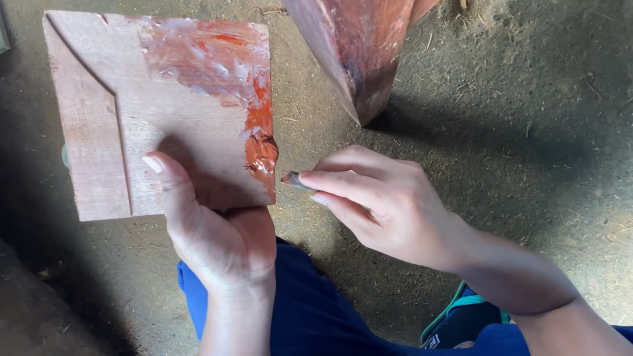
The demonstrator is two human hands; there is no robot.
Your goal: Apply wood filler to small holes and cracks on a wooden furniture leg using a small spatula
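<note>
From the head view, your left hand holds a flat wooden board from underneath, thumb pressed across its lower face and the rest of the fingers hidden behind it. The board sits tilted up in the upper left of the frame, and it carries a thick smear of reddish-orange putty running along its top and down the right edge, with a fat blob near the lower right corner. Your right hand is pinched closed around a small scraper-like tool, and its tip sits just beside that blob at the board's corner; can't quite tell if it's touching. Just above your right hand, a big reddish-stained wooden piece points its corner down toward the dusty, sawdust-strewn floor. Your blue trousers fill the bottom, with a sandal poking out beside them.
</note>
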